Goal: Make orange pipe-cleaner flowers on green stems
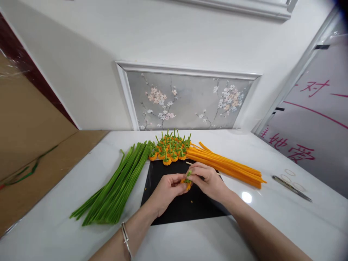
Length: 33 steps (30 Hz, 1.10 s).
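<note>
Over a black mat, my left hand pinches a small orange pipe-cleaner pumpkin between thumb and fingers. My right hand closes on the green pipe-cleaner stem at the pumpkin's top. Fingers cover much of the piece. A thin pale stick shows on both sides of my right hand; whether it is held or lies behind, I cannot tell. Just beyond the mat stands a cluster of finished-looking orange pumpkins with green stems.
Green pipe cleaners lie in a bundle on the left, orange ones on the right. Tweezers and clear rings rest farther right on the white table. Cardboard borders the left side; a wall panel rises behind.
</note>
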{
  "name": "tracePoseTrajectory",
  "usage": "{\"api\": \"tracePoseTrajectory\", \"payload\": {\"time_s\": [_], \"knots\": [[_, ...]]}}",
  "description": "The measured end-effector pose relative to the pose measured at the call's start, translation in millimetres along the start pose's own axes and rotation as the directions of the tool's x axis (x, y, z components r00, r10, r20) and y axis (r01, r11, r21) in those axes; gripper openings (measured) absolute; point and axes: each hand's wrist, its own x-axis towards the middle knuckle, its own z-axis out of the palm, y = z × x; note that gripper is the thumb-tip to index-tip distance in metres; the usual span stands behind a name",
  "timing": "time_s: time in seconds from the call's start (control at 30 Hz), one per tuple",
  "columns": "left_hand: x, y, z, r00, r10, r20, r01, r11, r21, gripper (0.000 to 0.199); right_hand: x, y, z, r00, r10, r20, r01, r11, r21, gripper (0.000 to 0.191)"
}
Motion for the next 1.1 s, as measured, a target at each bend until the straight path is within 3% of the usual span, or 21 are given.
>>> {"api": "tracePoseTrajectory", "payload": {"time_s": [0.1,0.2,0.33,0.53,0.7,0.8,0.93,1.1], "knots": [[0,-1,-2.1,0.997,-0.072,-0.004,0.071,0.992,-0.102,0.027,-1,0,-2,0.996,-0.032,0.079,0.037,0.997,-0.069,0.013],[1,-1,-3.5,0.998,-0.063,0.015,0.065,0.991,-0.12,0.031,-3,4,-1,0.993,-0.071,0.091,0.085,0.983,-0.16,0.014],[0,-2,-1.2,0.999,0.033,0.02,-0.033,0.999,-0.002,0.029,-7,6,2,0.989,-0.11,0.1,0.138,0.929,-0.343,0.022],[-1,-3,5.4,0.994,0.09,0.061,-0.099,0.98,0.17,0.01,-10,0,8,0.991,-0.051,0.124,0.116,0.792,-0.599,0.024],[-1,-1,5.3,0.994,0.075,0.075,-0.085,0.987,0.14,0.017,-8,-2,7,0.992,0.066,0.107,-0.022,0.931,-0.363,0.014],[0,-3,3.3,0.993,0.118,0.023,-0.12,0.978,0.169,0.022,-5,-3,4,0.987,0.116,0.115,-0.081,0.958,-0.274,0.014],[-1,-5,2.4,0.979,0.203,-0.034,-0.188,0.948,0.257,0.025,-6,-3,6,0.99,0.078,0.117,-0.04,0.952,-0.302,0.02],[-3,-2,5.5,0.979,0.201,-0.037,-0.188,0.957,0.221,0.027,-11,-1,9,0.995,-0.015,0.1,0.048,0.943,-0.329,0.025]]}}
